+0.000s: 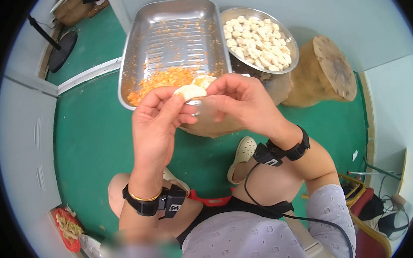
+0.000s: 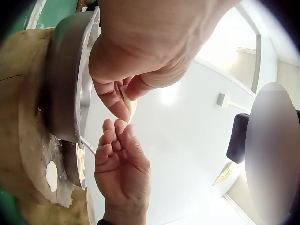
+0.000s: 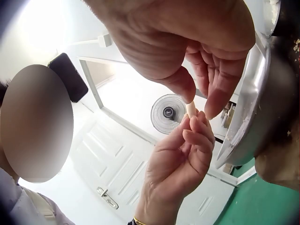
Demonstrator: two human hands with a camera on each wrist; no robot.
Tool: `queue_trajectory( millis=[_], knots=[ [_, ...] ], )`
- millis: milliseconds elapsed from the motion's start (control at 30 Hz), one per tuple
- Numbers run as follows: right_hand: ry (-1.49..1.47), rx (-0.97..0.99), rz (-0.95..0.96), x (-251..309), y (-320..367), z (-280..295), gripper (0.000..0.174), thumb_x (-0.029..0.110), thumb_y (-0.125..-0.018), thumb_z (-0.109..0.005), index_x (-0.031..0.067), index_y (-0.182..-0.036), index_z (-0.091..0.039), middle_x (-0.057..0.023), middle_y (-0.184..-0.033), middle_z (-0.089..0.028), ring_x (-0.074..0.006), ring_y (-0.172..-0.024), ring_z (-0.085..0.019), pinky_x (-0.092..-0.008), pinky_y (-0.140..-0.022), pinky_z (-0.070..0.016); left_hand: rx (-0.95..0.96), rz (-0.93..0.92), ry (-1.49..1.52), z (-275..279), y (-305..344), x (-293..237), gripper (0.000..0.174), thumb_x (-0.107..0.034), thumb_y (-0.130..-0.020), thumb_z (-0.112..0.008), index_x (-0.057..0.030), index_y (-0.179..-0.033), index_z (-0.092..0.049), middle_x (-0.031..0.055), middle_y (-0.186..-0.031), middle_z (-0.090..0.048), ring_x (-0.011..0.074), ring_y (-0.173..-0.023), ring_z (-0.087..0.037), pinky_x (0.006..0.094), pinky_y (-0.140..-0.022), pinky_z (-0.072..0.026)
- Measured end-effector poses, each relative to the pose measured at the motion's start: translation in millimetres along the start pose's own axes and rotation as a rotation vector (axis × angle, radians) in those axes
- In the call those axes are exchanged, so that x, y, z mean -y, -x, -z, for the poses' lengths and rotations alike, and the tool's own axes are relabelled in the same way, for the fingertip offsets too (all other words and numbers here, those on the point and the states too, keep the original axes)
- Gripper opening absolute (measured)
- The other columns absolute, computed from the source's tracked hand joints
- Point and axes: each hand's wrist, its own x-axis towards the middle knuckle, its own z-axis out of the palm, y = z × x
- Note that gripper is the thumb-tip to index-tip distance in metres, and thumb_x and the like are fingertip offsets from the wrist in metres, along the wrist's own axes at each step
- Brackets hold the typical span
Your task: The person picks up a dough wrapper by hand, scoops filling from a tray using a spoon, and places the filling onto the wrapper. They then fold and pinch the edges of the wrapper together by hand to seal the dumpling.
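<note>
A pale half-moon dumpling (image 1: pixel 192 92) is held up in front of the large metal tray (image 1: pixel 123 72). My left hand (image 1: pixel 153 117) pinches it between thumb and fingers, its other fingers curled below. At the dumpling's right end, my right hand (image 1: pixel 244 99) has its thumb and forefinger on the edge. The right wrist view shows the dumpling (image 3: pixel 191 109) edge-on between both sets of fingertips. From the left wrist, most of the dumpling (image 2: pixel 133 108) is hidden by the left fingers. Orange filling (image 1: pixel 167 78) lies in the tray's near end. Another pale dough piece (image 1: pixel 205 79) shows just behind the hands.
A round metal bowl (image 1: pixel 297 60) heaped with finished dumplings (image 1: pixel 258 41) stands right of the tray. Wooden stumps (image 1: pixel 321 73) stand below and beside them on the green floor (image 1: pixel 91 134). A red bag (image 1: pixel 68 229) lies lower left; a chair (image 1: pixel 367 214) stands lower right.
</note>
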Motion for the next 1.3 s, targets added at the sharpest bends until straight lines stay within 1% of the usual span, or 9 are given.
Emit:
queue_trajectory(
  millis=[67, 400, 500, 733, 800, 933, 1000, 1233, 1300],
  knots=[
    [-0.006, 0.005, -0.008, -1, 0, -1, 0.010, 0.008, -0.085, -0.062, -0.0009, -0.088, -0.058, -0.0017, -0.075, -0.059, -0.0048, -0.064, -0.056, -0.0208, -0.056, -0.0499, 0.052, 0.008, 0.031, 1, 0, 0, 0.013, -0.005, -0.090, -0.054, 0.0029, -0.099, -0.055, 0.0123, -0.090, -0.064, 0.0156, -0.074, -0.064, 0.0248, -0.062, -0.0538],
    [-0.047, -0.016, 0.041, -4, -1, -2, 0.010, 0.009, -0.086, -0.060, -0.0006, -0.088, -0.058, -0.0010, -0.076, -0.060, -0.0046, -0.065, -0.056, -0.0203, -0.055, -0.0496, 0.063, 0.060, 0.081, -1, 0, -2, 0.014, -0.006, -0.090, -0.053, 0.0028, -0.101, -0.054, 0.0125, -0.092, -0.063, 0.0160, -0.078, -0.064, 0.0264, -0.065, -0.0538],
    [0.001, -0.050, 0.057, -7, 0, -4, 0.010, 0.010, -0.086, -0.060, 0.0000, -0.087, -0.058, -0.0003, -0.074, -0.059, -0.0044, -0.064, -0.056, -0.0198, -0.054, -0.0491, 0.102, 0.087, 0.073, -2, 1, -3, 0.014, -0.006, -0.089, -0.054, 0.0026, -0.101, -0.055, 0.0117, -0.090, -0.063, 0.0149, -0.074, -0.064, 0.0247, -0.061, -0.0527],
    [0.029, -0.045, 0.052, -8, 1, -4, 0.010, 0.011, -0.085, -0.061, 0.0008, -0.084, -0.060, 0.0000, -0.067, -0.059, -0.0032, -0.059, -0.055, -0.0194, -0.051, -0.0462, 0.061, 0.086, -0.049, -4, 2, 0, 0.012, -0.007, -0.089, -0.055, 0.0019, -0.097, -0.057, 0.0093, -0.083, -0.063, 0.0124, -0.066, -0.063, 0.0215, -0.052, -0.0488],
    [0.074, 0.005, -0.039, -5, 3, -2, 0.011, 0.012, -0.086, -0.062, 0.0023, -0.090, -0.059, 0.0018, -0.081, -0.061, -0.0026, -0.072, -0.055, -0.0190, -0.062, -0.0456, 0.063, 0.087, -0.053, -4, 3, 0, 0.013, -0.006, -0.089, -0.054, 0.0018, -0.099, -0.056, 0.0088, -0.083, -0.063, 0.0127, -0.066, -0.063, 0.0210, -0.051, -0.0484],
    [0.070, 0.000, -0.032, -6, 3, -3, 0.011, 0.012, -0.086, -0.062, 0.0020, -0.090, -0.059, 0.0020, -0.081, -0.061, -0.0026, -0.072, -0.055, -0.0194, -0.063, -0.0454, 0.056, 0.100, -0.054, -7, 3, 0, 0.011, -0.006, -0.088, -0.056, 0.0015, -0.097, -0.057, 0.0082, -0.082, -0.063, 0.0116, -0.064, -0.062, 0.0207, -0.051, -0.0478],
    [0.162, -0.094, 0.132, -11, 2, -6, 0.010, 0.011, -0.083, -0.063, 0.0008, -0.081, -0.061, 0.0024, -0.065, -0.058, -0.0019, -0.059, -0.051, -0.0188, -0.051, -0.0420, 0.037, 0.102, -0.045, -8, 4, 0, 0.010, -0.006, -0.087, -0.057, 0.0012, -0.094, -0.058, 0.0080, -0.081, -0.064, 0.0108, -0.063, -0.061, 0.0207, -0.051, -0.0475],
    [0.188, -0.079, 0.196, -9, 5, -8, 0.008, 0.008, -0.081, -0.064, 0.0012, -0.082, -0.062, 0.0017, -0.067, -0.058, -0.0025, -0.058, -0.049, -0.0203, -0.052, -0.0424, 0.013, 0.082, -0.098, -8, 5, 1, 0.009, -0.005, -0.085, -0.060, 0.0000, -0.091, -0.059, 0.0045, -0.078, -0.062, 0.0072, -0.060, -0.058, 0.0188, -0.050, -0.0452],
    [0.316, -0.072, 0.270, -7, 6, -7, 0.007, 0.008, -0.081, -0.064, 0.0012, -0.082, -0.061, 0.0000, -0.069, -0.058, -0.0044, -0.058, -0.050, -0.0207, -0.052, -0.0424, 0.009, 0.072, -0.102, -7, 5, 1, 0.008, -0.005, -0.084, -0.060, -0.0001, -0.091, -0.060, 0.0039, -0.077, -0.062, 0.0064, -0.060, -0.057, 0.0183, -0.049, -0.0447]
  ],
)
